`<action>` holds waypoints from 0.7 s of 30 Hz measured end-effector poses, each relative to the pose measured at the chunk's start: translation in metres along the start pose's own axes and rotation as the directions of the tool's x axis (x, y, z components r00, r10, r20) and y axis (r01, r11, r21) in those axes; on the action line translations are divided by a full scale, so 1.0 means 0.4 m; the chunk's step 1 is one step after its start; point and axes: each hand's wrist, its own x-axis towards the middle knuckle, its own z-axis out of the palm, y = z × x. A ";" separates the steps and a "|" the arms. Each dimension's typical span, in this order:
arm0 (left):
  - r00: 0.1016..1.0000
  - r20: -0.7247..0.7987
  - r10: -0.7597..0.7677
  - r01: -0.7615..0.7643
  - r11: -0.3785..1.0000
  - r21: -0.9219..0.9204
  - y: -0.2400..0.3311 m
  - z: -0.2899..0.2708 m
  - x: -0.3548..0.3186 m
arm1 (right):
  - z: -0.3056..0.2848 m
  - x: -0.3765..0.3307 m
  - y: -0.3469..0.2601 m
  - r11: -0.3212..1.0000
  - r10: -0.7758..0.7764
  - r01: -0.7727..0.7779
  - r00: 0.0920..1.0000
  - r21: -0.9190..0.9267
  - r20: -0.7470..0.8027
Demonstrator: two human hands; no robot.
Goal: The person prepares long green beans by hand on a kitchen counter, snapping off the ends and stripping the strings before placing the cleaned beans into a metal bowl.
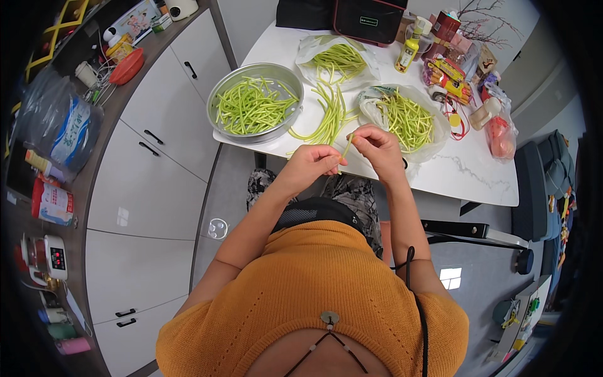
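Note:
Thin, long green vegetable stems lie in several heaps on the white table. Between my hands, at the table's near edge, is a single green stem [347, 148]. My left hand [312, 166] is closed round its lower end. Higher up, the thumb and fingers of my right hand [379, 149] pinch its upper end. Cut or snapped stems fill the round metal pan [297, 81] at the left. A loose bunch of longer stems [328, 116] lies just beyond my hands. More stems show in one plastic bag [372, 70] at the back and another plastic bag [443, 129] at the right.
A black box [369, 22] stands at the table's back, with a yellow bottle [407, 54] beside it. Packaged food [447, 80] and a bag of red fruit [500, 138] crowd the right side. White cabinets [151, 182] run along the left.

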 end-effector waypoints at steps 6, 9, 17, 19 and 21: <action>0.999 -0.012 -0.042 0.042 0.997 -0.061 0.001 0.005 0.000 | 0.033 -0.010 -0.017 0.948 -0.091 0.052 0.990 -0.313 -0.110; 0.998 -0.036 -0.047 0.045 0.998 -0.039 -0.012 0.000 0.003 | 0.038 -0.012 -0.015 0.587 -0.389 0.234 0.921 -0.775 -0.017; 0.983 -0.181 -0.021 0.012 0.999 -0.050 -0.034 -0.011 0.011 | 0.053 -0.019 -0.035 0.522 -0.373 0.176 0.927 -0.835 -0.038; 0.983 -0.184 -0.014 0.003 0.998 -0.058 -0.036 -0.011 0.013 | 0.053 -0.017 -0.033 0.536 -0.398 0.189 0.916 -0.823 -0.049; 0.982 -0.188 -0.009 -0.002 0.998 -0.063 -0.040 -0.011 0.014 | 0.059 -0.017 -0.046 0.496 -0.434 0.241 0.901 -0.834 0.001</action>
